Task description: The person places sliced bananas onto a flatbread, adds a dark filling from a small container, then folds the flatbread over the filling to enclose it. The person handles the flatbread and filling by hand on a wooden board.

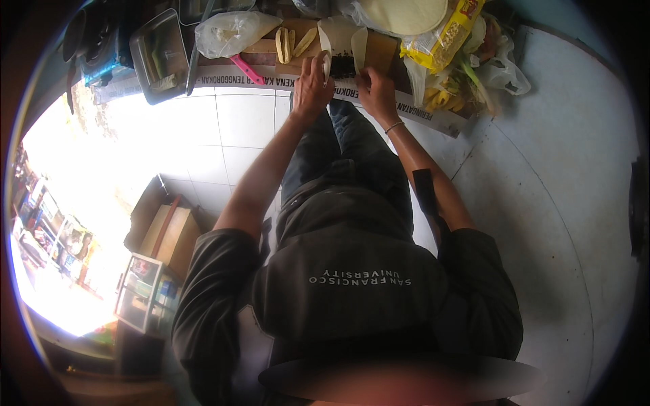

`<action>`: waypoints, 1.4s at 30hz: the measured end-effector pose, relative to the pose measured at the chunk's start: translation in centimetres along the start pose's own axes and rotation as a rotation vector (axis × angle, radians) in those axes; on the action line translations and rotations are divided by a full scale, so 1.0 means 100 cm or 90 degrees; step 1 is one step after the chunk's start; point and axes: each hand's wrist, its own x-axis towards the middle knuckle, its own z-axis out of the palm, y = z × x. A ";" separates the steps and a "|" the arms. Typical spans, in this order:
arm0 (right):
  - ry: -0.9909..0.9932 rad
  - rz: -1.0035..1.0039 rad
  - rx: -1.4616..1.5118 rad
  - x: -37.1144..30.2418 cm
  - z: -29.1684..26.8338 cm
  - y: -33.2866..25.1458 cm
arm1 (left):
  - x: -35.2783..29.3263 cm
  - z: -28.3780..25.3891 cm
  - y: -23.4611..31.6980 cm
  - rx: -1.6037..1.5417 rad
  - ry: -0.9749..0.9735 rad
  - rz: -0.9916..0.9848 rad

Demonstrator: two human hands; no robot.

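At the desk (433, 118) edge, your left hand (311, 84) and right hand (376, 91) pinch a pale wrapper (342, 37) folded around dark filling (342, 65); peeled bananas (292, 42) lie alongside.

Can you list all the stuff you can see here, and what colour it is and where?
wrapper sheet: one, pale with a dark filling strip, on the wooden board, both hands on it
wooden board: one, brown, top centre
banana pieces: a few, yellowish, left part of the board
pink-handled tool: one, left of the board
clear plastic bag: one, whitish, top left of the board
metal tray: one, grey, far left
yellow packet: one, top right
bananas: a bunch, yellow-green, right, by plastic bags
cardboard box: one, brown, on the floor at left
left hand: on the wrapper's left edge
right hand: on the wrapper's right edge
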 end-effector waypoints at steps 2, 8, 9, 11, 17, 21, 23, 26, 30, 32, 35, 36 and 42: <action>-0.002 0.001 -0.001 0.000 0.000 0.000 | 0.000 0.002 -0.002 0.040 0.025 0.038; -0.009 0.007 -0.001 -0.001 0.000 0.000 | 0.000 0.004 -0.005 0.015 0.026 0.023; -0.009 0.006 -0.002 -0.001 0.000 0.000 | -0.001 0.004 -0.004 -0.001 0.019 0.002; -0.006 0.003 -0.004 -0.001 0.001 0.000 | 0.000 0.004 -0.004 0.005 0.034 0.009; 0.001 -0.006 -0.001 -0.001 0.002 0.002 | 0.002 0.005 -0.006 0.012 0.052 0.030; 0.005 0.001 -0.003 -0.002 0.004 0.002 | -0.003 0.003 -0.009 -0.026 0.028 0.020; 0.010 0.007 -0.006 -0.003 0.006 0.001 | -0.005 0.002 -0.009 -0.039 0.018 0.034; 0.018 0.009 -0.011 -0.004 0.008 0.000 | -0.007 0.000 -0.006 -0.018 0.004 0.057; 0.038 -0.034 -0.027 -0.002 0.008 -0.002 | -0.007 -0.001 -0.004 0.067 0.010 0.121; 0.044 -0.042 -0.031 -0.002 0.008 -0.003 | -0.004 -0.002 -0.005 0.107 0.028 0.183; 0.047 -0.036 -0.037 -0.002 0.010 -0.005 | 0.000 0.000 -0.008 0.162 0.012 0.228; 0.049 -0.034 -0.037 -0.001 0.011 -0.006 | 0.000 0.000 -0.009 0.181 -0.002 0.233; 0.047 -0.049 -0.088 -0.001 0.012 -0.006 | 0.000 -0.004 -0.015 0.219 0.010 0.321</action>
